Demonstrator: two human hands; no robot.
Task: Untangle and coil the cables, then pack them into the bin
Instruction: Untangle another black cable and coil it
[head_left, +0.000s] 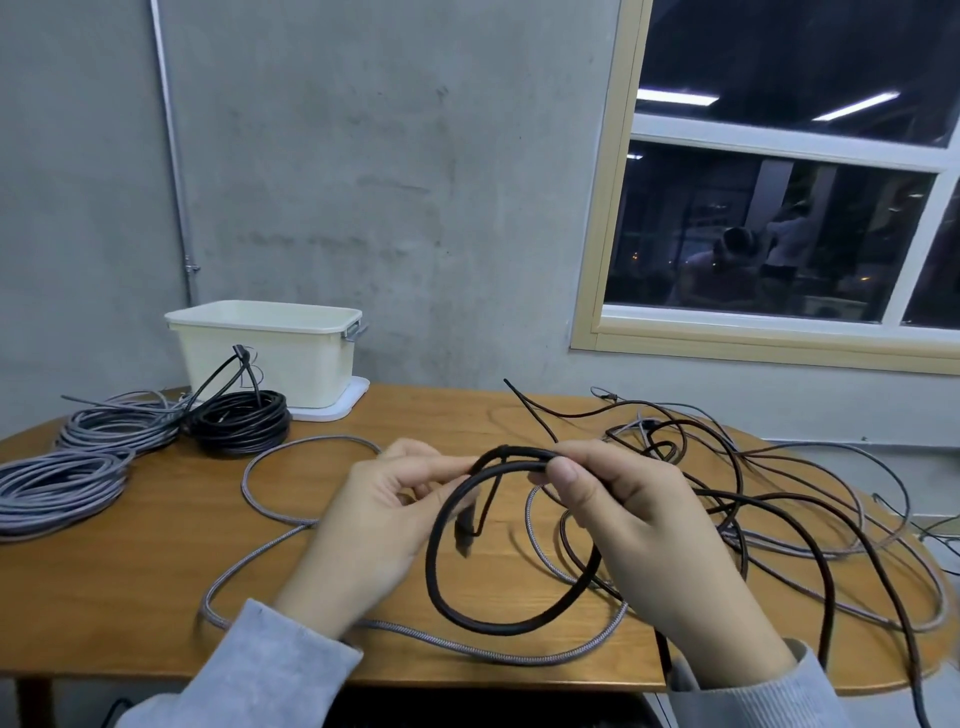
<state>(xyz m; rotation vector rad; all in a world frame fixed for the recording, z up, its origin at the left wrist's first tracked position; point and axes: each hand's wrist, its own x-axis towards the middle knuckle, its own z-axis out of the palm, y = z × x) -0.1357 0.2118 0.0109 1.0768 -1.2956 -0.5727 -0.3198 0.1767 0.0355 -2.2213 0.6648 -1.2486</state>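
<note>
Grey concrete wall and a dark window are backing the wooden table (156, 571), where the white bin (270, 358) is waiting near the far left edge beside three finished coils. We are starting a loop in the dark cable (441, 571) above the near edge; we are judging that even, flat turns, fed free of the tangle (753, 493) toward the right edge, would serve best. Our left hand (374, 519) and right hand (634, 525) are both pinching the loop's top, palms facing.
</note>
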